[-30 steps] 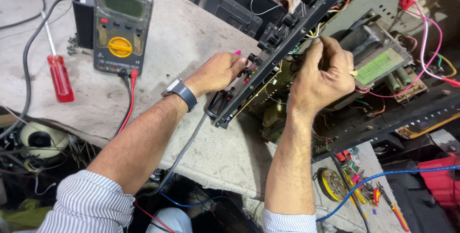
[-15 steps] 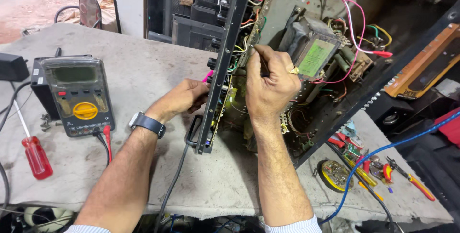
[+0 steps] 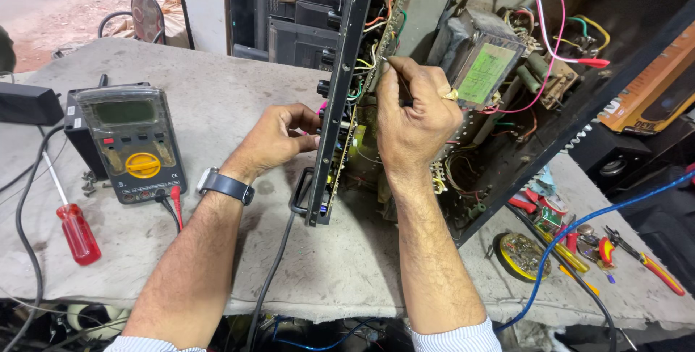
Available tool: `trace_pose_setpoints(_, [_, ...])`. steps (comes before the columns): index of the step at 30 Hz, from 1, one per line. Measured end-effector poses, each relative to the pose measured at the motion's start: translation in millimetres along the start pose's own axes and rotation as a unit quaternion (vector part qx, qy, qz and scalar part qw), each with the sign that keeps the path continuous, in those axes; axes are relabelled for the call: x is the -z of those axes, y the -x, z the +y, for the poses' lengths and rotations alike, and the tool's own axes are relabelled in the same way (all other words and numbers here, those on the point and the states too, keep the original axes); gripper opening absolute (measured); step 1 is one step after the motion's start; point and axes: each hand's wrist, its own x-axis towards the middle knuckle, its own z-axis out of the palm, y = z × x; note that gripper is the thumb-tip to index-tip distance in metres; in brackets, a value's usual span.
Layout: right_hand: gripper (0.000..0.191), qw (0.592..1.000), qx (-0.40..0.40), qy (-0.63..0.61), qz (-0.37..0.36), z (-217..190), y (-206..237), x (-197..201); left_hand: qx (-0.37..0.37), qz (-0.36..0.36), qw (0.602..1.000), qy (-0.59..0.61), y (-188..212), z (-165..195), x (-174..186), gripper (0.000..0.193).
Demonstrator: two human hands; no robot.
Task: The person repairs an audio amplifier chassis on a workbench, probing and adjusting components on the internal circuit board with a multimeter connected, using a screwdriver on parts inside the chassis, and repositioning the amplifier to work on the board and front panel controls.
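1 head-worn view — looking steeply down, close over the workbench (image 3: 217, 128) — no 2nd view.

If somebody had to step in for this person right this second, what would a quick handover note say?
Left hand: curled against the outer face of the black front panel of the opened metal amplifier chassis, steadying it; whether it pinches something pink there is unclear.
Right hand: inside the chassis, fingertips pinched at the wiring beside the grey transformer with a green label; what it grips is hidden.
Nearby: grey multimeter with a yellow dial at left, its leads plugged in; red-handled screwdriver lying by it on the grey concrete bench.
Done: chassis open, standing on its side.
Left: cannot tell from this view.
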Motion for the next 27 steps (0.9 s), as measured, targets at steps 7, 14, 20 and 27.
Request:
trace_pose_setpoints(7, [0.011, 1.0, 0.006, 0.004, 0.008, 0.4, -0.9, 0.5, -0.079, 0.017, 0.988, 0.135, -3.5, 4.9, -4.4, 0.029])
trace_pose_setpoints(14, [0.012, 1.0, -0.002, 0.003, 0.005, 0.6, 1.3, 1.2, -0.069, 0.091, 0.991, 0.075, -8.3, 1.1, -13.0, 0.022])
trace_pose_setpoints(20, [0.012, 1.0, -0.005, -0.004, 0.002, 2.3, 2.2, 0.6, -0.047, 0.075, 0.991, 0.105, -8.7, 3.3, -8.5, 0.023])
trace_pose_setpoints(27, [0.013, 1.0, -0.001, -0.005, 0.008, 0.4, 0.1, 1.9, -0.135, 0.067, 0.984, 0.099, -28.9, 9.9, -6.1, 0.017])
